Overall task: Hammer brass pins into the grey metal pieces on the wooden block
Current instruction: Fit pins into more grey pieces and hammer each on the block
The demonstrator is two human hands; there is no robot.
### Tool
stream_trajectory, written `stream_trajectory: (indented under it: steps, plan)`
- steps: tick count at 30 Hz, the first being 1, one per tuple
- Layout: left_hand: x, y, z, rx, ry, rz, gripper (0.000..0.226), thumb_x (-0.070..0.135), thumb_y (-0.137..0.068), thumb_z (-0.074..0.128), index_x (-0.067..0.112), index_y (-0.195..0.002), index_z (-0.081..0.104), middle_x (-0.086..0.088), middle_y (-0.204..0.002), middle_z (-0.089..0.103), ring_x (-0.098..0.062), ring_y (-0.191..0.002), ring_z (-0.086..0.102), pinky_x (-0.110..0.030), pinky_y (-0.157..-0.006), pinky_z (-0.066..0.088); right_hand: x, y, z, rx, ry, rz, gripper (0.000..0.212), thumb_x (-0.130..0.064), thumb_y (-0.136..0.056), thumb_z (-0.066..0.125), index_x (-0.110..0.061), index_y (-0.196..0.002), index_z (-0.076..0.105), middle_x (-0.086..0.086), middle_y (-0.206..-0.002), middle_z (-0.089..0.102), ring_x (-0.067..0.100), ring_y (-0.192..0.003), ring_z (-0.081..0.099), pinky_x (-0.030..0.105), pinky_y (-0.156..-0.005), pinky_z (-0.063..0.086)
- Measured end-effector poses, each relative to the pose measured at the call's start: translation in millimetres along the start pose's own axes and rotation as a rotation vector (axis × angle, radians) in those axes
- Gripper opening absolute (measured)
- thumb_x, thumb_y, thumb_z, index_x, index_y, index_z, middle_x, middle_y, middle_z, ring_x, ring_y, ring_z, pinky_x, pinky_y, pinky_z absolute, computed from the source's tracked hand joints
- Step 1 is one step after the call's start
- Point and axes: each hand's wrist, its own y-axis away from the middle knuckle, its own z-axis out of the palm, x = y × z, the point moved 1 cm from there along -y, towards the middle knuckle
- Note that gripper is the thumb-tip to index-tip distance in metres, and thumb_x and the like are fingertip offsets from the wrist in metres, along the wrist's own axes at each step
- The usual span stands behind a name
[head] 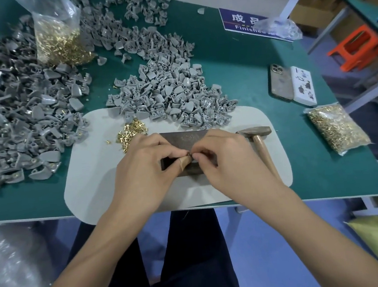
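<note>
Hands first, since only the head view is on offer: the left hand [144, 167] and right hand [228, 160] meet fingertip to fingertip over the dark rectangular wooden block [183, 137], both curled in tight on something tiny. Whatever's in that pinch is mostly buried under fingers, so I honestly can't tell if it's a pin, a grey piece or both. The left thumb seems to have tan tape on it.

Just right of the grip lies the wooden-handled hammer with a dull metal head [254, 133], untouched, so I'd say this one is at the fit-the-pin stage, no striking yet. Just up-left of the grip sits a little loose heap of short brass pins [130, 133] on the pale grey rounded mat [88, 175].

Progress-wise: directly beyond the grip is a big pile of small grey metal pieces [167, 94] with empty holes, so loads left. Far left of the grip there's a bigger sprawl of grey pieces showing brass heads [17, 126], which looks like the done stack. Clear bags of brass pins [59, 38] sit further out too. My guess is somewhere mid-batch.
</note>
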Motion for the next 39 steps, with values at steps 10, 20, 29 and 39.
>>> stream_trajectory:
  steps: [10, 20, 29, 39]
  plan:
    - [6.7, 1.3, -4.7, 0.011, -0.091, 0.037, 0.006, 0.043, -0.080, 0.079, 0.045, -0.084, 0.075, 0.019, -0.082, 0.061, -0.010, -0.090, 0.048, -0.026, -0.065, 0.043, 8.9, 4.3, 8.9, 0.112, -0.126, 0.011, 0.015, -0.006, -0.084, 0.074, -0.020, -0.085, 0.079, -0.011, -0.071, 0.061, -0.005, -0.068, 0.051, 0.009, -0.067, 0.038]
    - [10.9, 1.4, -5.5, 0.011, -0.194, 0.074, 0.005, 0.045, -0.084, 0.075, 0.041, -0.086, 0.076, 0.019, -0.081, 0.061, -0.010, -0.092, 0.046, -0.027, -0.059, 0.039, 104.1, 82.5, 0.6, 0.197, 0.185, 0.755, 0.041, -0.051, -0.096, 0.060, -0.019, -0.122, 0.054, -0.002, -0.106, 0.057, 0.024, -0.104, 0.054, 0.038, -0.071, 0.039]
    - [17.9, 0.6, -7.3, -0.016, -0.260, 0.075, 0.006, 0.045, -0.088, 0.070, 0.039, -0.087, 0.071, 0.020, -0.083, 0.059, -0.009, -0.093, 0.048, -0.029, -0.059, 0.043, 80.0, 75.2, -32.7, 0.235, -0.229, 0.542, 0.021, -0.040, -0.105, 0.037, -0.031, -0.101, 0.055, -0.010, -0.072, 0.058, 0.015, -0.061, 0.052, 0.033, -0.054, 0.039]
    - [25.2, -7.4, -15.9, -0.084, -0.379, 0.199, 0.007, 0.040, -0.087, 0.073, 0.034, -0.088, 0.076, 0.014, -0.083, 0.064, -0.014, -0.089, 0.056, -0.023, -0.052, 0.025, 16.9, 74.0, -33.0, 0.078, -0.112, 0.298, 0.035, -0.060, -0.103, 0.026, -0.053, -0.123, 0.054, -0.001, -0.068, 0.050, 0.021, -0.058, 0.044, 0.039, -0.053, 0.045]
